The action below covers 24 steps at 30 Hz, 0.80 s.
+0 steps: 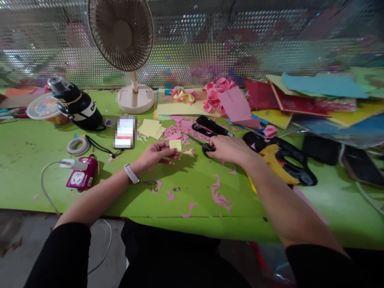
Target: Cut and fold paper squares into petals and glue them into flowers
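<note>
Between the thumb and fingers of my left hand [157, 154] is a small yellow paper square [175, 145], held above the green table [120, 200]. My right hand [226, 149] is closed on black-handled scissors [207, 149], whose blades point left toward the paper. A pale yellow scrap [190, 152] lies just below the blades. Behind the hands are a pile of pink paper scraps [177, 131], some yellow paper squares [151, 128] and a black stapler [213, 125].
A fan [135, 98], a black bottle [79, 106] and a phone [125, 133] stand or lie at the left. Tape [78, 146] and a purple power bank [84, 176] are nearer. Pink paper flowers [220, 90], coloured sheets [324, 86] and black-yellow tool handles [280, 160] lie right.
</note>
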Each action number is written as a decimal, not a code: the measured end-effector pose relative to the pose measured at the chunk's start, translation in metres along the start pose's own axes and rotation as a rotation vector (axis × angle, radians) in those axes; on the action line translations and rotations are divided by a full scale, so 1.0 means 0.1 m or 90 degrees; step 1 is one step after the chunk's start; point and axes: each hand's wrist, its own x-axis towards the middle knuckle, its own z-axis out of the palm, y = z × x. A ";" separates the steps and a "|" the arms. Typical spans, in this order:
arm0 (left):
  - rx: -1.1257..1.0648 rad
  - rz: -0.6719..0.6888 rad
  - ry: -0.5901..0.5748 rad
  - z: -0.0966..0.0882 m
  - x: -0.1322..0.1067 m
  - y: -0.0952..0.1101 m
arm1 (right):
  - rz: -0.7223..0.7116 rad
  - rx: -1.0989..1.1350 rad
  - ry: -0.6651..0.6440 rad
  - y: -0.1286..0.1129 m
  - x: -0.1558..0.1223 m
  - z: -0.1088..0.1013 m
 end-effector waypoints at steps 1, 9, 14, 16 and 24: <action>-0.001 0.009 0.000 -0.01 0.00 -0.01 | 0.001 0.005 -0.014 0.00 0.02 0.01; -0.015 0.022 0.030 0.00 0.00 -0.05 | 0.044 0.341 -0.121 0.30 0.00 0.08; -0.044 0.031 0.053 0.05 -0.01 -0.07 | 0.020 0.784 -0.052 0.14 -0.20 0.19; -0.061 0.039 0.065 0.07 -0.02 -0.08 | -0.003 0.868 -0.063 -0.01 -0.28 0.23; -0.114 0.096 0.124 0.17 -0.05 -0.07 | -0.036 0.915 -0.140 -0.35 -0.46 0.33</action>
